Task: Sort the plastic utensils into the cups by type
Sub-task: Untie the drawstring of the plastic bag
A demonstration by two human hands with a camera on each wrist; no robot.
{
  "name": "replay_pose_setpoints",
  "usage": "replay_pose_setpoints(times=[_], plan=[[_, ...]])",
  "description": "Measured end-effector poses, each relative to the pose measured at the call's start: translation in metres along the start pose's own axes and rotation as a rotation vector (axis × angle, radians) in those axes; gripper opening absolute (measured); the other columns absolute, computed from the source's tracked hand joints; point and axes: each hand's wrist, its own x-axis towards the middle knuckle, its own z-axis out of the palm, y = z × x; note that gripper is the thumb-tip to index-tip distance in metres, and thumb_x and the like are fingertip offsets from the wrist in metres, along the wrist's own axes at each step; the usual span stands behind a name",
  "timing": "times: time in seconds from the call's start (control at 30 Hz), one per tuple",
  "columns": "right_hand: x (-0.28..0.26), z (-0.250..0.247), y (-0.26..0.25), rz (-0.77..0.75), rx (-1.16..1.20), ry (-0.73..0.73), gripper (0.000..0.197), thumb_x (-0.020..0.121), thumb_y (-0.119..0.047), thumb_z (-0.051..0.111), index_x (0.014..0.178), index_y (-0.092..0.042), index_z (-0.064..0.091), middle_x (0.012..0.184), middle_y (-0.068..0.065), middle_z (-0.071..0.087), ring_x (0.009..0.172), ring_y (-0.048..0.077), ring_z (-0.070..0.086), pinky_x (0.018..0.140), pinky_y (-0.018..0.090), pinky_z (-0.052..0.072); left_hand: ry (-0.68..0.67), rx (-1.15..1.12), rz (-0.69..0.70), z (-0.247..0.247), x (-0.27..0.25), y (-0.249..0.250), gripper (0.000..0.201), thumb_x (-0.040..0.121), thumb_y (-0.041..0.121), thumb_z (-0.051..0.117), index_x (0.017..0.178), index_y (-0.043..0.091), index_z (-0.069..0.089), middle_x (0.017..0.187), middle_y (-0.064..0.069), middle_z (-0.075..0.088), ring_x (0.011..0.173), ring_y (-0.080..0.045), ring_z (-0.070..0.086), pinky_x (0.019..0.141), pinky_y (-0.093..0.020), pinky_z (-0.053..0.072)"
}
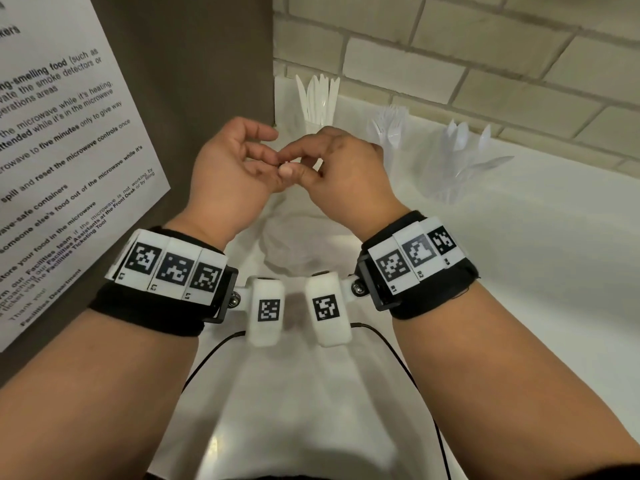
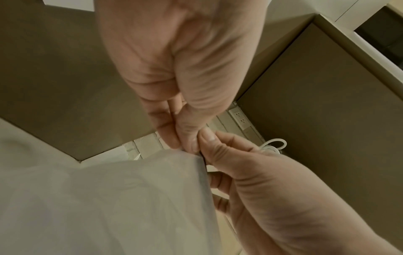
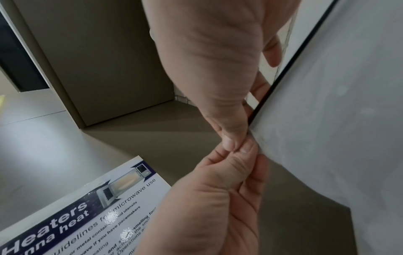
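Paper notice filled the left of the head frame, fixed to a brown panel. At centre, the left hand and right hand met, thumbs and forefingers pinching the top edge of a clear plastic bag that hung below them over the white counter. In the upper middle stood a cup of knives, right of it a cup of forks, then a cup of spoons.

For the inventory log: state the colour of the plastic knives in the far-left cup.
White plastic knives, clearest in the head view.
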Motion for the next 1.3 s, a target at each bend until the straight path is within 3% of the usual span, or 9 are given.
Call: replay_pose_setpoints(times=[0.27, 0.43, 0.53, 0.67, 0.87, 1.0, 1.13, 1.2, 1.3], plan=[[-0.007, -0.007, 0.021, 0.088, -0.162, 0.067, 0.011, 0.093, -0.031, 0.057, 0.092, -0.032, 0.068, 0.102, -0.009, 0.061, 0.092, 0.012, 0.058, 0.089, 0.035, 0.025, 0.167, 0.083, 0.031, -0.005, 0.008, -0.007, 0.032, 0.078, 0.002, 0.072, 0.084, 0.031, 0.058, 0.075, 0.009, 0.069, 0.070, -0.002, 0.066, 0.077, -0.026, 0.055], [-0.013, -0.010, 0.032, 0.149, -0.091, 0.101, 0.011, 0.091, -0.033, 0.061, 0.091, -0.031, 0.071, 0.096, -0.012, 0.063, 0.091, 0.008, 0.057, 0.097, 0.038, 0.035, -0.077, 0.148, 0.042, 0.003, 0.006, -0.005, 0.032, 0.082, 0.007, 0.071, 0.096, 0.035, 0.064, 0.099, 0.008, 0.069, 0.076, -0.004, 0.064, 0.082, -0.024, 0.052], [-0.010, -0.007, 0.024, 0.078, -0.065, 0.131, 0.014, 0.089, -0.037, 0.062, 0.091, -0.029, 0.073, 0.095, -0.008, 0.068, 0.094, 0.013, 0.060, 0.096, 0.043, 0.039, -0.107, 0.099, 0.025, 0.017, 0.003, -0.002, 0.026, 0.083, 0.009, 0.070, 0.097, 0.029, 0.062, 0.089, 0.004, 0.072, 0.074, -0.013, 0.066, 0.082, -0.031, 0.055], [-0.009, -0.006, 0.025, 0.048, -0.137, 0.151, 0.021, 0.089, -0.043, 0.059, 0.095, -0.028, 0.073, 0.100, -0.006, 0.069, 0.100, 0.017, 0.059, 0.095, 0.040, 0.036, -0.109, 0.102, 0.060, 0.026, 0.005, -0.002, 0.019, 0.084, 0.011, 0.070, 0.086, 0.028, 0.062, 0.077, 0.004, 0.067, 0.064, -0.007, 0.061, 0.070, -0.022, 0.054], [-0.021, -0.016, 0.046, 0.127, -0.246, 0.133, 0.013, 0.092, -0.032, 0.058, 0.094, -0.031, 0.070, 0.101, -0.008, 0.065, 0.104, 0.018, 0.053, 0.090, 0.036, 0.026, 0.164, 0.143, 0.044, 0.016, 0.017, -0.007, 0.028, 0.082, 0.005, 0.062, 0.071, 0.031, 0.060, 0.068, 0.010, 0.058, 0.059, -0.001, 0.055, 0.061, -0.017, 0.046], [-0.043, -0.033, 0.071, 0.241, -0.300, 0.109, 0.013, 0.093, -0.031, 0.057, 0.094, -0.030, 0.070, 0.103, -0.006, 0.063, 0.106, 0.021, 0.052, 0.088, 0.035, 0.024, 0.302, 0.086, -0.012, 0.003, 0.023, -0.010, 0.032, 0.087, 0.003, 0.052, 0.074, 0.032, 0.054, 0.073, 0.004, 0.058, 0.059, -0.007, 0.067, 0.050, -0.018, 0.046], [-0.064, -0.050, 0.087, 0.403, -0.383, 0.043, 0.014, 0.091, -0.025, 0.058, 0.083, -0.033, 0.066, 0.099, -0.005, 0.061, 0.105, 0.024, 0.051, 0.089, 0.039, 0.028, 0.379, 0.005, -0.027, 0.000, 0.025, -0.012, 0.032, 0.090, 0.003, 0.048, 0.077, 0.032, 0.051, 0.083, -0.002, 0.055, 0.076, -0.023, 0.072, 0.050, -0.015, 0.048], [-0.066, -0.055, 0.089, 0.513, -0.429, -0.105, 0.021, 0.088, -0.021, 0.060, 0.071, -0.033, 0.060, 0.094, -0.008, 0.060, 0.101, 0.022, 0.054, 0.090, 0.041, 0.032, 0.381, -0.035, -0.017, 0.003, 0.025, -0.013, 0.031, 0.091, 0.002, 0.047, 0.078, 0.031, 0.051, 0.091, -0.008, 0.055, 0.083, -0.026, 0.071, 0.055, -0.016, 0.051], [-0.061, -0.059, 0.090, 0.679, -0.470, -0.299, 0.005, 0.086, -0.028, 0.062, 0.084, -0.029, 0.067, 0.094, -0.004, 0.064, 0.089, 0.021, 0.057, 0.092, 0.043, 0.037, 0.392, -0.058, -0.017, 0.008, 0.024, -0.012, 0.030, 0.092, 0.002, 0.047, 0.080, 0.029, 0.051, 0.091, -0.007, 0.055, 0.077, -0.019, 0.071, 0.060, -0.020, 0.053]])
